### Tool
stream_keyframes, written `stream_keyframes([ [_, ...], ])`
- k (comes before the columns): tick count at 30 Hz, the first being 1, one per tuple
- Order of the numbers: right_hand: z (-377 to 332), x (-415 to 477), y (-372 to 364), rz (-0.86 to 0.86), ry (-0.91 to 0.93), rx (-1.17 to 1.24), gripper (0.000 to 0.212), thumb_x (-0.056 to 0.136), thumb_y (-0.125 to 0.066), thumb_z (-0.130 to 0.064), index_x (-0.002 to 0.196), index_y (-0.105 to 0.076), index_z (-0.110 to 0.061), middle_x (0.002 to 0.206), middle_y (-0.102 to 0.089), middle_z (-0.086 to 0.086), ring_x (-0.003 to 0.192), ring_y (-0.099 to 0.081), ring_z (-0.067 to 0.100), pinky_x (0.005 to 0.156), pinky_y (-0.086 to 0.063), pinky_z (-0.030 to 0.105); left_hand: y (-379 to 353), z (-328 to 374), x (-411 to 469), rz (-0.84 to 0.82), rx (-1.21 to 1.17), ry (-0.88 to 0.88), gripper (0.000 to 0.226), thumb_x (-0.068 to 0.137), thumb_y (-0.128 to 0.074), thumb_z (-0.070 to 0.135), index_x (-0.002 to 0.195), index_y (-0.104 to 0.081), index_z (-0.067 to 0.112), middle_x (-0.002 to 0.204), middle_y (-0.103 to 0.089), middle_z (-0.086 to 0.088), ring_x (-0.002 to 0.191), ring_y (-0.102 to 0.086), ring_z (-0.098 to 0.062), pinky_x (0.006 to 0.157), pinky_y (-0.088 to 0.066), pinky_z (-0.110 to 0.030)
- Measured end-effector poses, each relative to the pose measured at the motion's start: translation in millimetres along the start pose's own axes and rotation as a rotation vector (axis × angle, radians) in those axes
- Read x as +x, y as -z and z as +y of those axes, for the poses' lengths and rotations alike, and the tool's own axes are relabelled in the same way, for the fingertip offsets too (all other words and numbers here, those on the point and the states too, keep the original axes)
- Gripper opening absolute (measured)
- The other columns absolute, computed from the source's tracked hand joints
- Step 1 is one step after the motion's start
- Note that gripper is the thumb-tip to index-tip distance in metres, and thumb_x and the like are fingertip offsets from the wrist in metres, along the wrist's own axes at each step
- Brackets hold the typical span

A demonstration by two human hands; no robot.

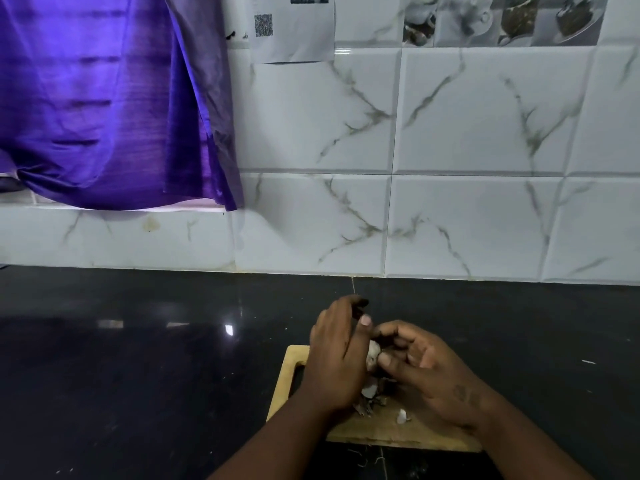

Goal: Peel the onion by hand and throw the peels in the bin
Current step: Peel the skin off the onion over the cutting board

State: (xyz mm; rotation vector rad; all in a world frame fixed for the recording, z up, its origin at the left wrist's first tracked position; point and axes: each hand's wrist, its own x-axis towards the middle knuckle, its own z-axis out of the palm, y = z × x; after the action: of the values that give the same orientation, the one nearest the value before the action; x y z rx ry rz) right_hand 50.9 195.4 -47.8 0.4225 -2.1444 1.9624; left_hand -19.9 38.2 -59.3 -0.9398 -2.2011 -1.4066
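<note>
A small pale onion [373, 353] shows only as a sliver between my two hands above the wooden cutting board [290, 372]. My left hand [337, 358] wraps round its left side with the thumb up. My right hand [420, 367] curls its fingers onto the onion's right side and pinches at its skin. Loose dry peels [372, 398] lie on the board below the hands, and a white peel scrap [402, 416] sits nearer the front edge. No bin is in view.
The board lies on a glossy black countertop [138, 358] against a white marble-tiled wall [450, 168]. A purple curtain [104, 98] hangs at the upper left. A printed paper [294, 26] is stuck on the wall.
</note>
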Motion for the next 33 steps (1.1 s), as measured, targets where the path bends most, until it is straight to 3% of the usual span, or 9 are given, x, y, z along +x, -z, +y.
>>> stream_keyframes([
  [5,-6,-2,8,-0.025,0.063,-0.01,0.028,0.09,-0.072,-0.01,0.118,-0.07,-0.01,0.117,-0.073,0.018,0.109,-0.071,0.032,0.091,-0.058,0.037,-3,-3,7,-0.104,-0.637,0.32,0.04,0.092,-0.054,0.051,0.131,-0.061,0.045,0.14,-0.053,-0.005,0.134,-0.057,-0.026,0.112,-0.049,-0.058],
  [10,-12,-1,6,0.046,0.067,0.291,0.053,0.073,-0.091,-0.029,0.116,-0.069,-0.007,0.121,-0.07,0.024,0.108,-0.071,0.035,0.085,-0.061,0.041,-9,-20,10,-0.025,-0.363,0.216,0.025,0.093,-0.069,0.033,0.118,-0.067,0.038,0.117,-0.066,0.0,0.111,-0.067,-0.027,0.092,-0.059,-0.058],
  [12,-11,1,7,0.101,0.038,0.369,0.059,0.073,-0.092,-0.029,0.121,-0.066,-0.007,0.125,-0.069,0.024,0.11,-0.07,0.038,0.084,-0.062,0.043,-7,-11,10,0.039,-0.43,0.167,0.015,0.1,-0.058,0.036,0.102,-0.069,0.025,0.099,-0.07,0.002,0.092,-0.067,-0.02,0.084,-0.059,-0.048],
  [14,-8,2,8,0.162,0.006,0.397,0.047,0.084,-0.08,-0.019,0.127,-0.063,-0.01,0.131,-0.067,0.022,0.116,-0.068,0.04,0.087,-0.062,0.042,-1,2,7,0.071,-0.529,0.139,0.034,0.105,-0.05,0.038,0.094,-0.068,0.011,0.085,-0.068,0.0,0.079,-0.062,-0.013,0.074,-0.053,-0.032],
  [16,-6,4,6,0.216,-0.006,0.418,0.039,0.089,-0.067,-0.009,0.128,-0.064,-0.013,0.131,-0.069,0.018,0.115,-0.07,0.035,0.084,-0.062,0.037,2,7,4,0.03,-0.557,0.096,0.035,0.107,-0.053,0.036,0.095,-0.067,0.007,0.084,-0.069,0.001,0.079,-0.064,-0.011,0.072,-0.052,-0.029],
  [20,-7,3,3,0.247,-0.015,0.379,0.033,0.091,-0.064,-0.008,0.123,-0.068,-0.017,0.128,-0.071,0.012,0.112,-0.072,0.03,0.088,-0.06,0.04,-2,3,5,0.024,-0.422,0.051,0.012,0.103,-0.064,0.035,0.098,-0.072,0.027,0.101,-0.07,0.002,0.094,-0.069,-0.021,0.085,-0.058,-0.047],
  [25,-5,4,0,0.258,-0.04,0.253,0.03,0.093,-0.065,-0.001,0.122,-0.064,-0.01,0.118,-0.074,0.016,0.109,-0.073,0.031,0.083,-0.061,0.043,-1,1,5,0.007,-0.518,0.104,0.023,0.105,-0.056,0.041,0.101,-0.068,0.022,0.101,-0.072,-0.007,0.098,-0.069,-0.033,0.09,-0.057,-0.059],
  [28,-7,4,-1,0.269,-0.034,0.216,0.03,0.09,-0.07,0.0,0.119,-0.064,-0.007,0.113,-0.077,0.014,0.104,-0.075,0.027,0.081,-0.063,0.038,-2,2,3,-0.017,-0.539,0.146,0.024,0.111,-0.051,0.032,0.105,-0.067,0.015,0.099,-0.073,-0.01,0.097,-0.07,-0.037,0.087,-0.058,-0.059],
  [33,-5,4,-1,0.304,-0.013,0.174,0.034,0.082,-0.077,-0.004,0.113,-0.064,-0.004,0.108,-0.077,0.013,0.096,-0.076,0.024,0.074,-0.062,0.033,-2,3,4,-0.018,-0.523,0.168,0.023,0.112,-0.048,0.018,0.104,-0.07,0.016,0.098,-0.073,-0.008,0.09,-0.07,-0.022,0.086,-0.059,-0.051],
])
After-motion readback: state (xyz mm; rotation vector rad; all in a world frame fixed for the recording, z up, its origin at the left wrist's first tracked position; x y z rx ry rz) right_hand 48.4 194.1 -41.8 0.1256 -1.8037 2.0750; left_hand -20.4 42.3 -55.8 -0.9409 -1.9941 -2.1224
